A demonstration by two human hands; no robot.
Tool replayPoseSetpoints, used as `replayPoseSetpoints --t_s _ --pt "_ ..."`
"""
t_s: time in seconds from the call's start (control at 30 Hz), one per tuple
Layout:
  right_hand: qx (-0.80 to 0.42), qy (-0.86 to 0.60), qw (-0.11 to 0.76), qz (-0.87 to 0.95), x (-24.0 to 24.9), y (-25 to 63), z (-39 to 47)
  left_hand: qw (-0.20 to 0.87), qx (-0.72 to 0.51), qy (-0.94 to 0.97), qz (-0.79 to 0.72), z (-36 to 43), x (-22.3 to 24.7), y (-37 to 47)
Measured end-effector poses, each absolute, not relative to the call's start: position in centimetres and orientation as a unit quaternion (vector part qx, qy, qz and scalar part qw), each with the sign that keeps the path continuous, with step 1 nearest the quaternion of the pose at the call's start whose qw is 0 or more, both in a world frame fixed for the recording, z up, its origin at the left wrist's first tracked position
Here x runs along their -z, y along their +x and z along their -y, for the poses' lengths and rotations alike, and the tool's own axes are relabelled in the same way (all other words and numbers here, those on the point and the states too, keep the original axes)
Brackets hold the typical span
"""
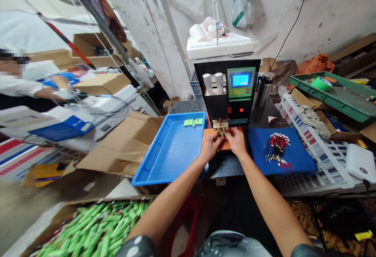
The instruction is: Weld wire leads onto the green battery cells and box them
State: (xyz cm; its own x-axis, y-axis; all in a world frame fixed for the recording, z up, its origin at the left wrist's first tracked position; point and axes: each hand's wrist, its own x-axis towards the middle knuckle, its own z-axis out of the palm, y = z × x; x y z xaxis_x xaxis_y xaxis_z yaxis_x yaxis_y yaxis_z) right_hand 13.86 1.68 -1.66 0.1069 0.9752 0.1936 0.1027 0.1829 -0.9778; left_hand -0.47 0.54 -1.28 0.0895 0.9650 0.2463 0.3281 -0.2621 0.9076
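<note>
In the head view, my left hand (210, 146) pinches a small green battery cell (222, 134) under the electrodes (220, 124) of a black spot welding machine (202, 69). Close against the cell's right side, the fingers of my right hand (236, 141) are pressed together; whatever they grip is too small to make out. Both hands rest over the orange base plate (226, 146). Several green cells (193, 122) lie in a row in the blue tray (167, 171) on the left. Red and black wire leads (276, 146) are heaped on a blue cloth (299, 163) at the right.
Below left, a carton holds many green-wrapped cells (96, 229). A steel flask (265, 89) stands beside the machine. Farther right are a white plastic crate (317, 143), a green tray (346, 96) and a white power bank (361, 161). Another person's arm (49, 92) shows at far left.
</note>
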Motion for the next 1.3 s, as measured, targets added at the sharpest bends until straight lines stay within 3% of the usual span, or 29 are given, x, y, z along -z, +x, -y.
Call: replayPoseSetpoints --t_s 1.3 --pt "-0.389 -0.489 0.561 0.543 1.3 13.71 -1.28 0.277 -0.437 0.68 -0.519 -0.33 0.84 -0.58"
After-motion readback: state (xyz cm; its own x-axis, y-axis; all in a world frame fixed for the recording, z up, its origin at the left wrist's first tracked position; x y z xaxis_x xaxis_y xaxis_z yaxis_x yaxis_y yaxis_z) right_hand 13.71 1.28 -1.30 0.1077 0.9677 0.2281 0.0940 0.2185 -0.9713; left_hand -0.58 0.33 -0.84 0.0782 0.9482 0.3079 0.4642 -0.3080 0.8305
